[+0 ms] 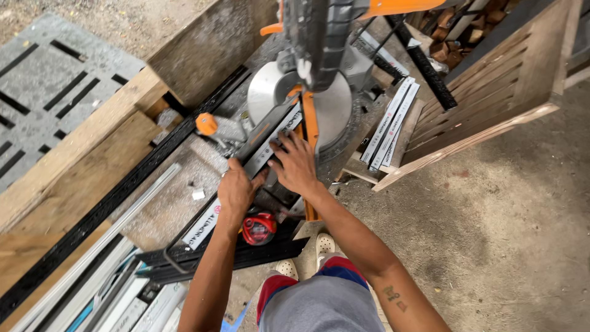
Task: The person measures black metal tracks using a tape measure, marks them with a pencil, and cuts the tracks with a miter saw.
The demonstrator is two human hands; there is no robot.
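A long aluminium profile [265, 152] with a white protective strip lies on the bed of a miter saw [319, 37], under its round blade [270, 86]. My left hand [236, 190] grips the profile from the near side. Just to its right, my right hand [295, 165] rests flat on the profile close to the blade, fingers spread. A red tape measure [259, 227] sits on the bench just below my left wrist.
Wooden planks [74, 154] and a black rail [117, 197] run diagonally at left. More profiles [92, 295] are stacked at lower left, and two white-wrapped ones [390, 123] lie right of the saw. A slatted wooden panel [491, 92] leans at right, over a concrete floor [504, 233].
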